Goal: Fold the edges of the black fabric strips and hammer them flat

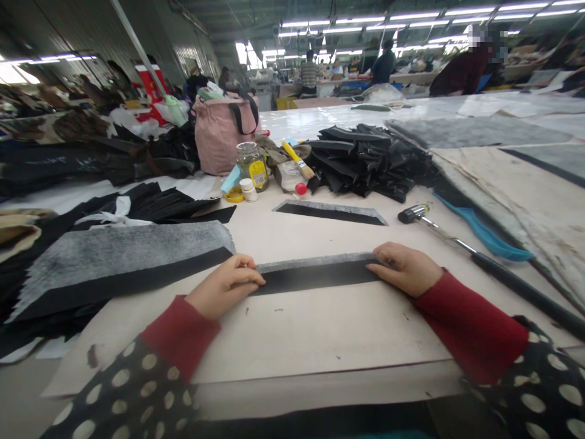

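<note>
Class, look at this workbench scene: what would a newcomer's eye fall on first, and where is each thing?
The two hands come first: at the near middle of the bench, the left hand and right hand rest on the ends of a black-and-grey strip. Farther back, right of centre, rises a heap of black strips, beside a yellow-handled paintbrush and a glass jar. A pink bag stands behind them, left of centre.

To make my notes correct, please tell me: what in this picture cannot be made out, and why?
All in the head view:
The ends of the black-and-grey strip: covered by the left hand and right hand.
Yellow label on the glass jar: too small to read.
Inside of the pink bag: hidden by its sides.
Polka-dot sleeves: cut off by the bottom edge.
Far tables: work on them too small and blurred.
</note>
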A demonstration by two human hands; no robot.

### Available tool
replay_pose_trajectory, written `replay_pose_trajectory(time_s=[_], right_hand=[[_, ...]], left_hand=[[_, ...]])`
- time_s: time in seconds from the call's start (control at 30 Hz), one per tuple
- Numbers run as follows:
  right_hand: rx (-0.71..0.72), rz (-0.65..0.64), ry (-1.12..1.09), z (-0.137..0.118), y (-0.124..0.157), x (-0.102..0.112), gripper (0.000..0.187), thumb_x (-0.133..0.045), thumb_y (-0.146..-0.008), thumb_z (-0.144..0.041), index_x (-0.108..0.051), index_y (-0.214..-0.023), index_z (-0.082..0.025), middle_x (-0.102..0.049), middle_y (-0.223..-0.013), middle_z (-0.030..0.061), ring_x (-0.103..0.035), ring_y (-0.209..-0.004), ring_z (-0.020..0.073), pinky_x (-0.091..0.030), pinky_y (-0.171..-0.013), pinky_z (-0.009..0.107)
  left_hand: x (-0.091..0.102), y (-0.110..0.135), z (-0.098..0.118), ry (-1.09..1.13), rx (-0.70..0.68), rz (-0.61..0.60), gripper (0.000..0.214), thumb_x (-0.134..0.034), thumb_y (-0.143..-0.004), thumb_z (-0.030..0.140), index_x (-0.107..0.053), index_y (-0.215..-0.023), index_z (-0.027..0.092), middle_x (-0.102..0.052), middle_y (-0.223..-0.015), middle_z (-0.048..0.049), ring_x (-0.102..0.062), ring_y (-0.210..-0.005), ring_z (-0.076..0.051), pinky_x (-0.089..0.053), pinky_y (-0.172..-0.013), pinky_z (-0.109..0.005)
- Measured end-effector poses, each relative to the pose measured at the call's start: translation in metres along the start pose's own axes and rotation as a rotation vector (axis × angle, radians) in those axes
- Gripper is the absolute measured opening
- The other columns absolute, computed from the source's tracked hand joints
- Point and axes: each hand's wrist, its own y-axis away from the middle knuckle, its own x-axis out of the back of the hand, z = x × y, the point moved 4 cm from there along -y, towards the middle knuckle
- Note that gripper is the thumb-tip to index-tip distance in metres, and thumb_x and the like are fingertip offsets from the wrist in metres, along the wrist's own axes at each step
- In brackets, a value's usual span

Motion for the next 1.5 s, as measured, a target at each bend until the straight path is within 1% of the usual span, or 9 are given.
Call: replay_pose_trajectory(time_s=[0.2, 0.37, 0.57, 0.67, 0.77, 0.9, 1.03, 1.3, 1.5], right_hand=[[-0.003, -0.012, 0.002, -0.002, 0.000, 0.001, 0.026, -0.045, -0.078, -0.037, -0.037, -0.059, -0.020, -0.055, -0.072, 0.0039, -0.048, -0.062, 0.0139, -0.038, -0.059, 0.028], [-0.002, -0.019, 0.020, -0.003, 0.000, 0.002, 0.026, -0.044, -0.077, -0.037, -0.038, -0.058, -0.020, -0.055, -0.072, 0.0041, -0.048, -0.062, 0.0141, -0.038, -0.059, 0.028], [-0.022, -0.036, 0.032, -0.004, 0.000, 0.003, 0.025, -0.044, -0.077, -0.037, -0.043, -0.061, -0.019, -0.054, -0.074, 0.0046, -0.047, -0.063, 0.0146, -0.037, -0.060, 0.028], [-0.020, -0.026, 0.037, -0.003, 0.000, 0.003, 0.024, -0.045, -0.077, -0.036, -0.042, -0.061, -0.019, -0.053, -0.072, 0.0036, -0.046, -0.062, 0.0140, -0.036, -0.059, 0.027], [-0.011, -0.010, 0.038, -0.003, 0.000, 0.003, 0.024, -0.046, -0.076, -0.036, -0.041, -0.060, -0.019, -0.052, -0.070, 0.0028, -0.046, -0.062, 0.0134, -0.036, -0.059, 0.026], [-0.038, -0.017, 0.021, -0.002, 0.000, 0.003, 0.020, -0.047, -0.075, -0.034, -0.045, -0.062, -0.019, -0.053, -0.071, 0.0032, -0.047, -0.063, 0.0136, -0.036, -0.059, 0.026], [-0.087, -0.029, -0.018, 0.001, 0.000, 0.003, 0.017, -0.049, -0.073, -0.033, -0.051, -0.067, -0.018, -0.055, -0.073, 0.0037, -0.048, -0.064, 0.0140, -0.037, -0.059, 0.026], [-0.212, -0.059, -0.139, 0.012, -0.002, 0.003, 0.020, -0.054, -0.071, -0.037, -0.055, -0.071, -0.017, -0.055, -0.066, 0.0008, -0.049, -0.062, 0.0133, -0.037, -0.058, 0.025], [-0.189, -0.052, -0.072, 0.009, -0.002, 0.003, 0.018, -0.054, -0.072, -0.035, -0.054, -0.069, -0.018, -0.055, -0.066, 0.0007, -0.048, -0.062, 0.0129, -0.035, -0.057, 0.025]], left_hand=[[0.005, 0.008, 0.003, -0.121, -0.028, -0.046, 0.026, -0.044, -0.082, 0.026, -0.064, -0.098, 0.025, -0.048, -0.104, -0.0060, -0.048, -0.096, -0.019, -0.041, -0.083, -0.030], [0.003, 0.010, 0.028, -0.431, -0.036, -0.013, 0.025, -0.041, -0.085, 0.031, -0.064, -0.094, 0.026, -0.049, -0.112, -0.0059, -0.047, -0.095, -0.022, -0.039, -0.079, -0.036], [-0.009, -0.007, 0.061, -0.746, -0.038, -0.122, 0.023, -0.041, -0.086, 0.025, -0.058, -0.075, 0.014, -0.056, -0.080, -0.0084, -0.048, -0.079, -0.024, -0.040, -0.068, -0.037], [-0.011, -0.018, 0.077, -0.792, -0.041, -0.125, 0.016, -0.043, -0.082, 0.015, -0.057, -0.075, 0.014, -0.054, -0.083, -0.0095, -0.048, -0.078, -0.025, -0.039, -0.063, -0.037], [-0.026, -0.038, 0.101, -0.684, -0.092, -0.128, 0.022, -0.037, -0.080, 0.004, -0.056, -0.083, 0.014, -0.054, -0.086, -0.0088, -0.049, -0.078, -0.023, -0.040, -0.066, -0.035], [-0.062, -0.076, 0.134, -0.376, -0.301, -0.075, 0.020, -0.038, -0.084, 0.008, -0.054, -0.093, 0.015, -0.054, -0.090, -0.0052, -0.050, -0.086, -0.018, -0.042, -0.078, -0.030], [-0.086, -0.101, 0.136, -0.170, -0.398, -0.010, 0.016, -0.041, -0.085, 0.014, -0.056, -0.089, 0.015, -0.054, -0.090, -0.0047, -0.049, -0.086, -0.016, -0.041, -0.081, -0.028], [-0.089, -0.101, 0.127, -0.053, -0.416, 0.038, 0.014, -0.043, -0.084, 0.014, -0.057, -0.089, 0.016, -0.054, -0.090, -0.0043, -0.049, -0.085, -0.015, -0.041, -0.081, -0.027], [-0.090, -0.102, 0.128, -0.058, -0.400, 0.033, 0.018, -0.041, -0.085, 0.014, -0.057, -0.093, 0.016, -0.052, -0.090, -0.0046, -0.049, -0.085, -0.016, -0.041, -0.081, -0.028]])
